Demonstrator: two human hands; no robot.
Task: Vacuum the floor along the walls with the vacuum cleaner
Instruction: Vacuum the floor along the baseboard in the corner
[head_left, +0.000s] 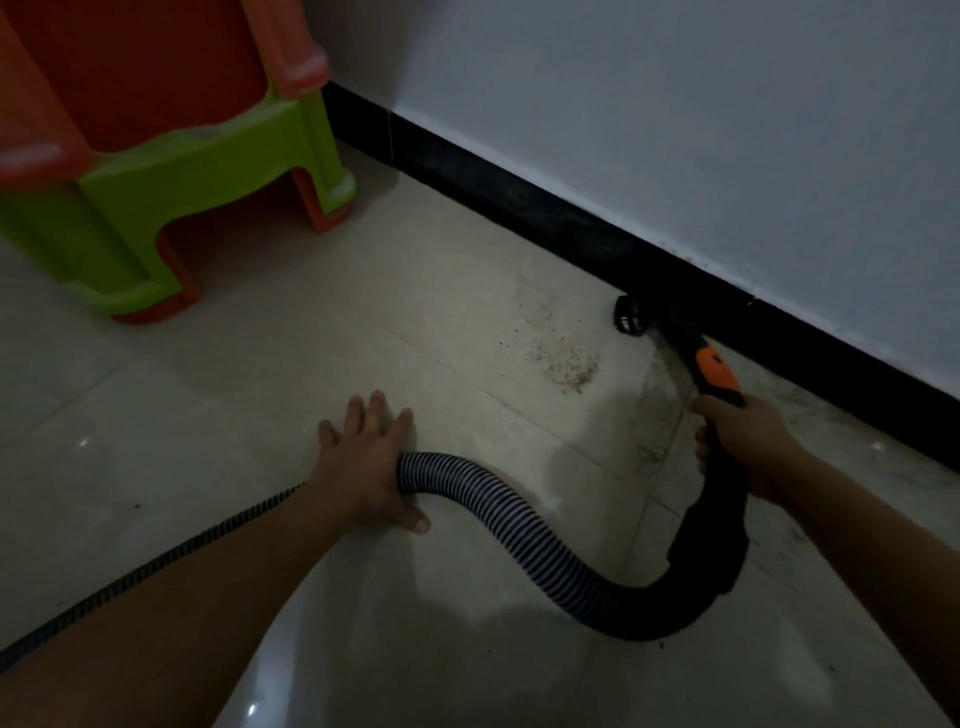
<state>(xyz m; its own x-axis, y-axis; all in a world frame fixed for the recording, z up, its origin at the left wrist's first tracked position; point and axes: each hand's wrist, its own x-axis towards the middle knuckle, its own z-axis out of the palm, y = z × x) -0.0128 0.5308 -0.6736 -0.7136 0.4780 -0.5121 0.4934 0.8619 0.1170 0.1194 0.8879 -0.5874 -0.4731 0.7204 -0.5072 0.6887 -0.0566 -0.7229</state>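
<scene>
My right hand (740, 434) grips the black vacuum handle (714, 512) just below its orange part (716, 370). The black nozzle (636, 314) sits on the floor against the black skirting board (519, 208) under the white wall (675, 130). A ribbed black-and-white hose (498, 512) curves from the handle leftward across the pale tiles. My left hand (366, 457) lies over the hose with its fingers spread straight on the floor. A patch of dark crumbs (563, 366) lies on the tile left of the nozzle.
A green and orange plastic stool (171, 208) stands at the upper left near the wall corner. The hose (156, 564) runs on under my left forearm toward the lower left edge. More grime marks the tiles (660, 447) beside the handle.
</scene>
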